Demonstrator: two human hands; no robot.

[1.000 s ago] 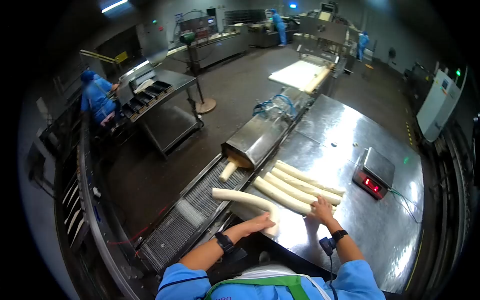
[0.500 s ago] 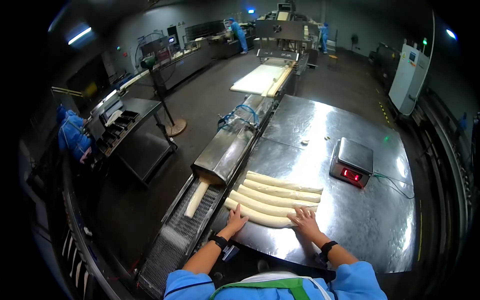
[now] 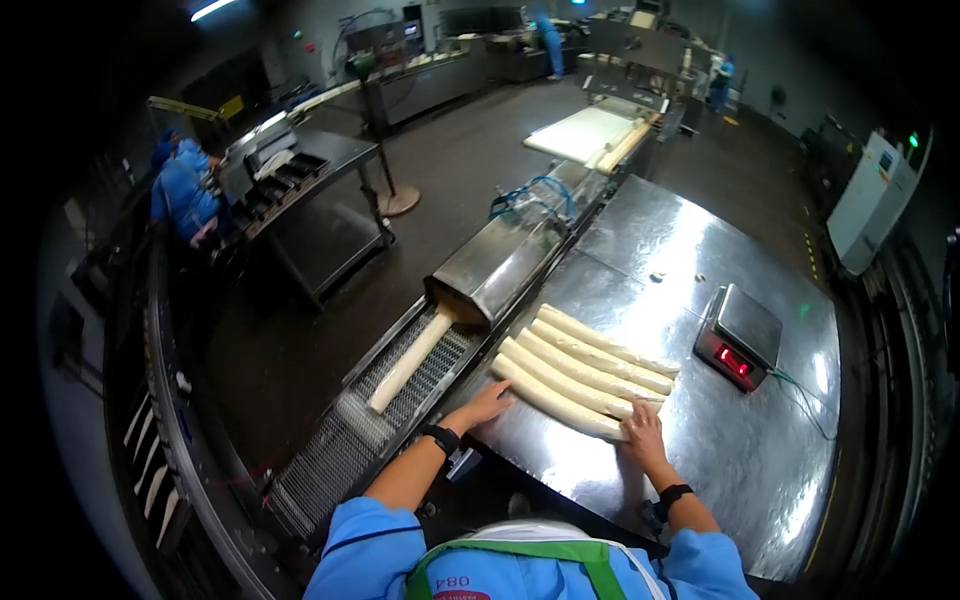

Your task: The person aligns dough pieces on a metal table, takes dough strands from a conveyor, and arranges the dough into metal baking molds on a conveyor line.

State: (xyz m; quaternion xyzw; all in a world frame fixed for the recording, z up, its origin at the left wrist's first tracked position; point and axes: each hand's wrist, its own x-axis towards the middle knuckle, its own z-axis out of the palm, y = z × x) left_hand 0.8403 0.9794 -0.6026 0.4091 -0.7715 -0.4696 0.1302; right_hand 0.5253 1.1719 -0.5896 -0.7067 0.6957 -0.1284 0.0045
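Several long pale dough rolls (image 3: 575,385) lie side by side on the metal table, slightly curved. My left hand (image 3: 487,402) is at the left end of the nearest roll, its fingers stretched out towards it. At that roll's right end, my right hand (image 3: 643,432) rests with bent fingers touching the dough, not wrapped round it. Another dough roll (image 3: 410,362) lies on the mesh conveyor (image 3: 330,460) to the left, its far end under a metal hood (image 3: 500,265).
A scale (image 3: 740,335) with red digits and a cable stands on the metal table (image 3: 745,470), right of the rolls. Small dough bits (image 3: 657,276) lie farther back. Co-workers in blue (image 3: 185,195) stand at a left-hand table (image 3: 340,150). A white belt (image 3: 575,138) runs behind the hood.
The view has shifted, so the table appears farther right. The conveyor's dough roll shows more of its length outside the hood. My right hand's fingers are less spread; both hands stay at the nearest roll.
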